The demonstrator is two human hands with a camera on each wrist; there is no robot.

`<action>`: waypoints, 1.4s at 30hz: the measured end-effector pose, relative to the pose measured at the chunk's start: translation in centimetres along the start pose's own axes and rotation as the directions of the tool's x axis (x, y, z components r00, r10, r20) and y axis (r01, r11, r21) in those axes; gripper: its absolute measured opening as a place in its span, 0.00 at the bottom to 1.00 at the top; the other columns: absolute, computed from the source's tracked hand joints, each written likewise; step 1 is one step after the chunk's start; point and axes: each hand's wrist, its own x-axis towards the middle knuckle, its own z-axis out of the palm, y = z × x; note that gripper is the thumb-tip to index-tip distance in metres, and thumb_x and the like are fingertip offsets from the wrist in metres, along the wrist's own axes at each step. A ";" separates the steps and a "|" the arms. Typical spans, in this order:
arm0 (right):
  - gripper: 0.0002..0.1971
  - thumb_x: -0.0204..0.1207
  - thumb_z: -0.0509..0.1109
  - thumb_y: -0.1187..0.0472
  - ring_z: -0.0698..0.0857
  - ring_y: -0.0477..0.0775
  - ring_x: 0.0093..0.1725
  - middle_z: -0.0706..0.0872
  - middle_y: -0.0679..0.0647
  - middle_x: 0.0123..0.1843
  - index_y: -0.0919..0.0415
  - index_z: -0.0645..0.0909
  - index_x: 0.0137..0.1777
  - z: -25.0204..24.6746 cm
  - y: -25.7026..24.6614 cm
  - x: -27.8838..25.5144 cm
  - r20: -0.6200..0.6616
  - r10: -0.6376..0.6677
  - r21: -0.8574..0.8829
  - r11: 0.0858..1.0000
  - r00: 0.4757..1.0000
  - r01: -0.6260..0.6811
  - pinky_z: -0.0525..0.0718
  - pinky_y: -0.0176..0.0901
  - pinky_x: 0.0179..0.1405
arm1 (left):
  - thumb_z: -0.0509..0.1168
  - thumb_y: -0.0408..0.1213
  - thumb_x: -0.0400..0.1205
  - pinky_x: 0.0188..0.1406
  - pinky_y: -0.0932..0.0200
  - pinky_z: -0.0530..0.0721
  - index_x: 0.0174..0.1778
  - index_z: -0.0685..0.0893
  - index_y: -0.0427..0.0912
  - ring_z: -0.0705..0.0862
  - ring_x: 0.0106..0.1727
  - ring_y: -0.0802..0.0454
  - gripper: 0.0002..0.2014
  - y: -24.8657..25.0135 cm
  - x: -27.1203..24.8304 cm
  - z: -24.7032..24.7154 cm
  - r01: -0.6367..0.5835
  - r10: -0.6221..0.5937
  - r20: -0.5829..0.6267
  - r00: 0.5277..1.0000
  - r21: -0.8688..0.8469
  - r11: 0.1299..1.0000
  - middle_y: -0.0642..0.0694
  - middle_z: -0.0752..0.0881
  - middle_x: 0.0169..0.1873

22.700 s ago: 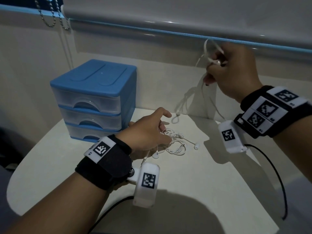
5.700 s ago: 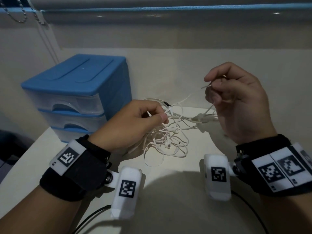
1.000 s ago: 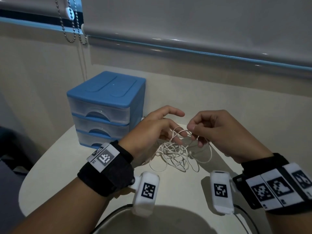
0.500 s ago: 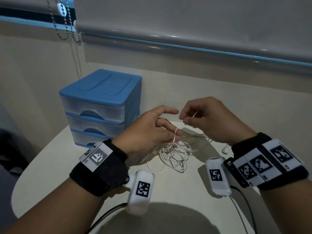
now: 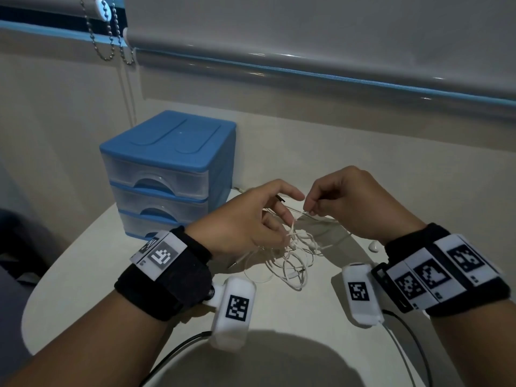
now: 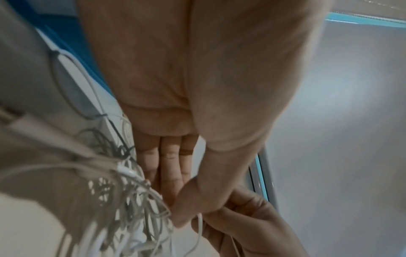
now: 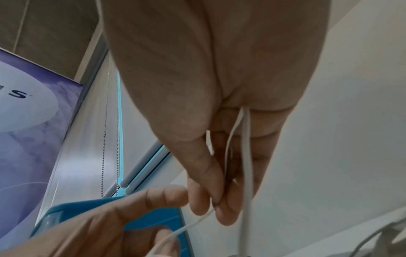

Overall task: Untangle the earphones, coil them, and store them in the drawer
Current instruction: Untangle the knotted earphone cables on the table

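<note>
The white earphones [image 5: 293, 255] lie in a loose tangle on the pale table [image 5: 139, 275], between my two hands. My left hand [image 5: 284, 216] hovers over the tangle with the index finger stretched out, and its thumb and middle finger pinch a strand [image 6: 198, 224]. My right hand [image 5: 310, 208] pinches the same thin cord between thumb and index finger. More cord [image 7: 246, 156] runs down through its palm. One earbud [image 5: 374, 247] lies loose by my right wrist. The blue drawer unit [image 5: 167, 169] stands at the back left with all three drawers closed.
A wall rises right behind the table. A roller blind's bottom rail [image 5: 307, 68] and its bead chain [image 5: 111, 37] hang above the drawer unit. Black cables [image 5: 173, 350] trail from my wrist cameras over the near table edge.
Over the last second my right hand drew a strand up out of the tangle, and an earbud now lies free by my right wrist. My left hand stayed over the tangle.
</note>
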 end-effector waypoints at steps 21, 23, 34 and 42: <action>0.07 0.81 0.70 0.74 0.79 0.53 0.31 0.83 0.64 0.35 0.63 0.81 0.53 -0.5 -0.6 -0.7 0.171 0.052 0.656 0.739 0.984 -0.153 0.79 0.38 0.33 | 0.70 0.27 0.85 0.51 0.57 0.87 0.60 0.89 0.47 0.86 0.44 0.53 0.12 0.0 0.3 -0.3 -0.048 0.044 -0.215 0.976 -0.010 0.999 0.40 0.88 0.53; 0.09 0.78 0.73 0.73 0.73 0.52 0.31 0.75 0.64 0.34 0.61 0.81 0.52 -0.7 -0.7 -0.7 0.214 0.036 0.703 0.688 0.976 -0.180 0.72 0.39 0.32 | 0.69 0.28 0.86 0.47 0.62 0.84 0.57 0.90 0.43 0.84 0.42 0.56 0.09 0.0 0.3 0.0 -0.037 0.035 -0.181 0.983 -0.011 0.999 0.45 0.89 0.43; 0.06 0.73 0.81 0.60 0.87 0.49 0.38 0.89 0.51 0.36 0.50 0.91 0.36 -0.5 -1.6 -0.9 -0.002 -0.057 0.032 0.998 0.998 0.057 0.83 0.48 0.43 | 0.67 0.32 0.87 0.45 0.54 0.73 0.50 0.94 0.42 0.76 0.38 0.52 0.09 -0.3 0.6 0.0 -0.005 -0.004 -0.191 0.982 -0.043 0.999 0.47 0.82 0.33; 0.12 0.81 0.75 0.53 0.85 0.46 0.47 0.86 0.51 0.47 0.58 0.85 0.39 -1.7 -1.9 -0.4 -0.390 -0.051 0.019 0.998 0.919 0.064 0.78 0.40 0.47 | 0.66 0.31 0.88 0.39 0.57 0.74 0.57 0.89 0.45 0.74 0.34 0.52 0.08 -0.2 0.6 -0.2 0.005 -0.004 -0.213 0.977 0.003 1.000 0.50 0.76 0.28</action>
